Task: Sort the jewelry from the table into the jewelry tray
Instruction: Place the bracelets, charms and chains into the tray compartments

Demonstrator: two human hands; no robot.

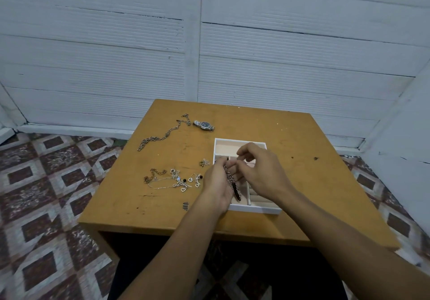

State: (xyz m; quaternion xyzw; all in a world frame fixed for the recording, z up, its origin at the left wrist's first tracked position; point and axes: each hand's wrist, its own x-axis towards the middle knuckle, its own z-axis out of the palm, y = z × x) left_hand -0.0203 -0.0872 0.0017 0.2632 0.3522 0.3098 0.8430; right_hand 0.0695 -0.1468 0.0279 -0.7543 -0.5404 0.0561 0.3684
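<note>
Both forearms are converging at frame centre; the left grip [217, 184], palm up, is holding a chain [230, 179], while the right grip [260, 171] is curling its fingers just beside.

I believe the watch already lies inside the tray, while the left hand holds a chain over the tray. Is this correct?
Not fully. The head view shows the watch outside the tray: it lies on the table, beyond the tray's far edge. The rest is correct: the left hand holds a chain over the tray.
</note>
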